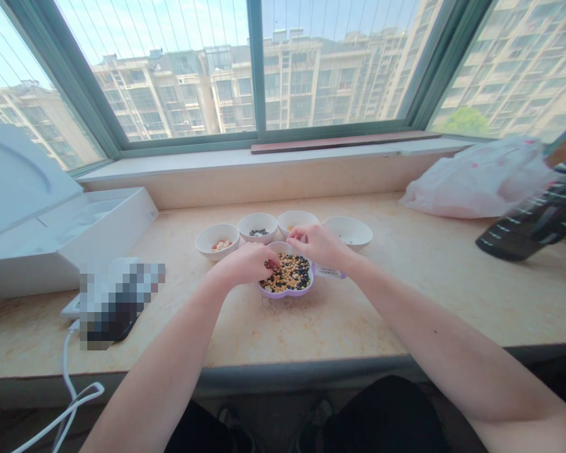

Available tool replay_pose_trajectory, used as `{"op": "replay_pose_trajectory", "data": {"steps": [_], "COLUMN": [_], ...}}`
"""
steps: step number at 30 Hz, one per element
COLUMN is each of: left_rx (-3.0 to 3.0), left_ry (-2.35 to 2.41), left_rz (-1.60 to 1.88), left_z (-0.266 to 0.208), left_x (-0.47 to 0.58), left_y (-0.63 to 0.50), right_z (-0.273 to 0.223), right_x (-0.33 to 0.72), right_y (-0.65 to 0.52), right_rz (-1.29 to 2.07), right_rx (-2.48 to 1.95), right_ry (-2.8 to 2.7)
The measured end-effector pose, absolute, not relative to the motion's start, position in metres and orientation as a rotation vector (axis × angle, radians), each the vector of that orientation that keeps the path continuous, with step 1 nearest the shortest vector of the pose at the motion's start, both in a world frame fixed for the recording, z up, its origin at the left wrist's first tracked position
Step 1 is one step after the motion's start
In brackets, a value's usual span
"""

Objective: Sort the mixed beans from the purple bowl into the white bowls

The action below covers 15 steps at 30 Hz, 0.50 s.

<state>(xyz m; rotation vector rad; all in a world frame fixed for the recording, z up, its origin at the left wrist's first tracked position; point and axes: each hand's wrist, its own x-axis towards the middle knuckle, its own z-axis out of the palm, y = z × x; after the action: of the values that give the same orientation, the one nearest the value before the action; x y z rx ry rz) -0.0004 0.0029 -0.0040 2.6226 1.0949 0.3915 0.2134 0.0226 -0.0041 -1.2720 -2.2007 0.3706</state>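
- Label [327,272] on the lobed purple dish's handle, below right grip: rows of dark print, too small to read from where I stand.
- Dark bottle [523,226], far right of right grip: white graduation-type marks, leaning; no wording I can make out.
- Plastic bag [471,182], left of bottle, well right of right grip: pinkish-red marks, not legible.
- Left grip [252,263]: over the left side of the purple dish [287,292], fingers bent down into the beans [292,272]. Can't tell if anything is pinched.
- Right grip [319,244]: fingers curled, tips near each other, above the dish's far edge, by the third bowl [298,217]. Can't tell if it's holding a bean.
- Beans: tan and black mixed, in the dish, right at left grip's fingertips.
- Row of white bowls beyond both grips: first bowl [216,253], reddish and pale pieces; second bowl [257,220], dark and pale bits; third, yellowish contents partly hidden; fourth bowl [356,224], just beyond right grip.
- All on the worktop [387,296].
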Motion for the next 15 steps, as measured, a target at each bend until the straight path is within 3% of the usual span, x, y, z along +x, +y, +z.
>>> {"op": "replay_pose_trajectory", "data": {"steps": [15], "left_rx": [2.55], "left_ry": [1.156], "left_rz": [0.423], "left_z": [-0.0097], "left_x": [-0.0004], "left_y": [0.0081], "right_z": [-0.0042], "right_x": [0.2141], "right_y": [0.0221], "right_rz": [0.437], "right_rx": [-1.228], "right_ry": [-2.184]}}
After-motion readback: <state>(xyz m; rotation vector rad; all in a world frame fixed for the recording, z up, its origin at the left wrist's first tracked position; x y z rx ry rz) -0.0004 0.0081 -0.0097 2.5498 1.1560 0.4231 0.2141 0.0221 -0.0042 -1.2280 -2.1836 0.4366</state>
